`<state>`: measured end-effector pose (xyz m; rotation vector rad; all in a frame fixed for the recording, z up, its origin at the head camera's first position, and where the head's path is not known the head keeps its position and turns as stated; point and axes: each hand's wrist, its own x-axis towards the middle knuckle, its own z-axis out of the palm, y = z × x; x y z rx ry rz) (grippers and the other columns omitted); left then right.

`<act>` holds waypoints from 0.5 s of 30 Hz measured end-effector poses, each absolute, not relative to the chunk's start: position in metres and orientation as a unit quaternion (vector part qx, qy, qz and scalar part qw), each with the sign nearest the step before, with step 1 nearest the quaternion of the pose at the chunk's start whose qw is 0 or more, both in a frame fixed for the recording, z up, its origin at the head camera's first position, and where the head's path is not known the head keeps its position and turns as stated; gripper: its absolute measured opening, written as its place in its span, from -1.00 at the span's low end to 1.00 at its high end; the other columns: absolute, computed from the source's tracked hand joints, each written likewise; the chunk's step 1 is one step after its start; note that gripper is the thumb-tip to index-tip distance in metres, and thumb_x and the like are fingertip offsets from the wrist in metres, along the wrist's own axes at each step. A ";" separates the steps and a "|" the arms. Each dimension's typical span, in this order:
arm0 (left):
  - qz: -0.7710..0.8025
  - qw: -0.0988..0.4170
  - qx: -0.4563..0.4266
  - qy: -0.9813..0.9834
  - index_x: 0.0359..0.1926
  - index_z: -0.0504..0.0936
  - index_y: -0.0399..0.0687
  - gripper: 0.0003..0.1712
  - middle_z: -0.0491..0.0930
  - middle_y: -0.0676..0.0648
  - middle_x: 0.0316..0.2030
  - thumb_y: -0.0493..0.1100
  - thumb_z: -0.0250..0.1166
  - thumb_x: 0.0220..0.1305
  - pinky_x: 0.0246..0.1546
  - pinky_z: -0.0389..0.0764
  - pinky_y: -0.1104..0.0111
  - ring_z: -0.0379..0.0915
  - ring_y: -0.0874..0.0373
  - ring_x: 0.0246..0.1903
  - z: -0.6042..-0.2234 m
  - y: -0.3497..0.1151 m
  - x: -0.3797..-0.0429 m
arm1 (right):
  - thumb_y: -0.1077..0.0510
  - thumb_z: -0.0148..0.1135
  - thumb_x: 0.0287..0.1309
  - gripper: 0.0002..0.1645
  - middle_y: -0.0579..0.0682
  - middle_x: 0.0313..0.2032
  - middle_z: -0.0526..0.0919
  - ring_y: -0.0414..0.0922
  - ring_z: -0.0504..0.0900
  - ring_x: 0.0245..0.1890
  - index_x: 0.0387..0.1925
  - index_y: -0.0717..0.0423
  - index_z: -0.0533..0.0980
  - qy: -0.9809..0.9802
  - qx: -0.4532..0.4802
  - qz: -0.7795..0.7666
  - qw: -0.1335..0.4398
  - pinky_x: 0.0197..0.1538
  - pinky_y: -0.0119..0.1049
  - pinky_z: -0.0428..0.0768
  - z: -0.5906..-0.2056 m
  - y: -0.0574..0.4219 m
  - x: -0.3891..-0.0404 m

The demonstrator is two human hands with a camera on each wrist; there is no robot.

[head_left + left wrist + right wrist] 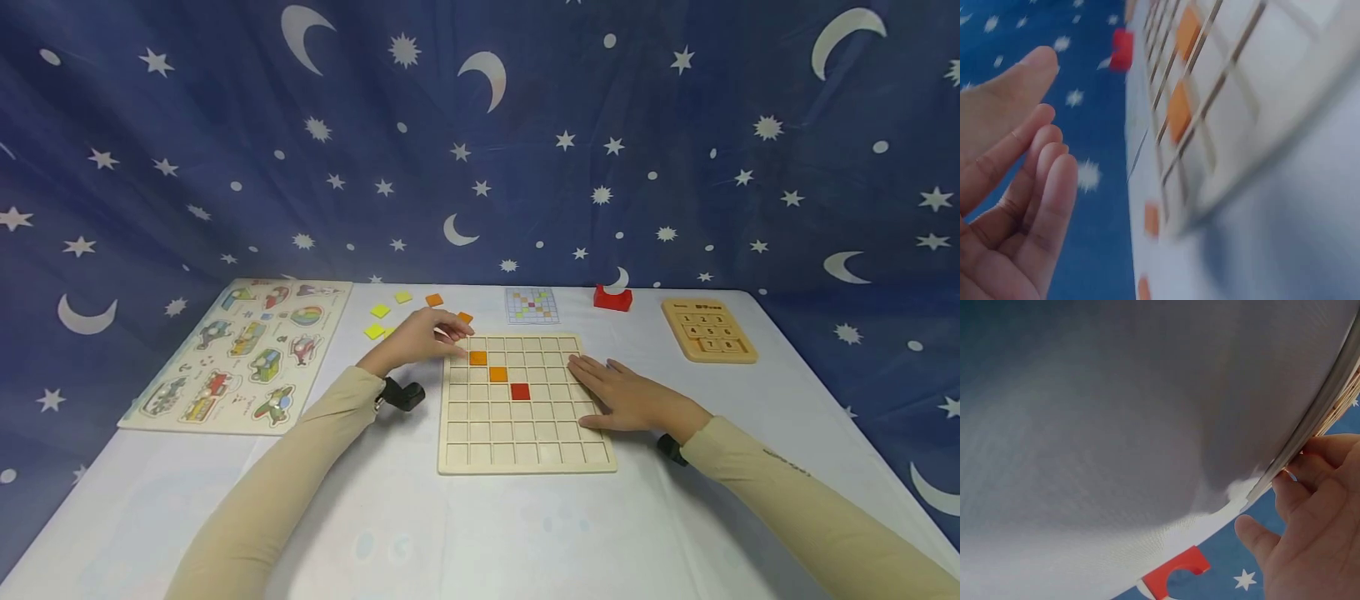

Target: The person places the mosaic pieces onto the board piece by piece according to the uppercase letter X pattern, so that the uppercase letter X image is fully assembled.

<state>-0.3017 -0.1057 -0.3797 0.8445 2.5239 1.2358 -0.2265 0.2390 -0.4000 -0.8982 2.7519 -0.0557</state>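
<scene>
Wooden grid board (527, 454) is parked mid-way across the white tabletop (525, 533), with two orange tiles (478, 358) and one red tile (521, 392) slotted in diagonally. At its far-left corner, the left hand (418, 337) is held with thumb and loosely bent fingers apart. Its right edge is touched by the right hand's (637, 402) outstretched fingers, though thumb contact can't really be made out. Loose yellow tiles (380, 311) are scattered beyond the left hand.
</scene>
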 end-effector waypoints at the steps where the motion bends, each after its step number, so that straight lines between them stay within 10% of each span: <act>1: 0.423 0.097 0.275 0.858 -0.02 0.61 -0.27 -0.57 0.59 -0.30 -0.10 -0.27 0.41 0.03 -0.05 0.60 0.32 0.53 -0.01 -0.15 -0.378 -0.112 -0.304 | -0.37 0.01 0.16 0.07 0.14 0.47 -0.04 0.09 -0.03 0.46 0.44 0.21 -0.05 0.943 -0.308 -0.019 0.123 0.42 0.14 0.02 -0.400 0.239 -0.226; 15: 0.418 0.024 0.161 0.894 0.06 0.55 -0.29 -0.54 0.54 -0.33 0.03 -0.26 0.35 0.12 0.06 0.48 0.07 0.48 -0.14 0.01 -0.386 -0.186 -0.324 | -0.39 0.00 0.16 0.08 0.14 0.47 -0.04 0.09 -0.03 0.46 0.44 0.21 -0.06 0.943 -0.311 -0.017 0.119 0.42 0.14 0.02 -0.402 0.240 -0.227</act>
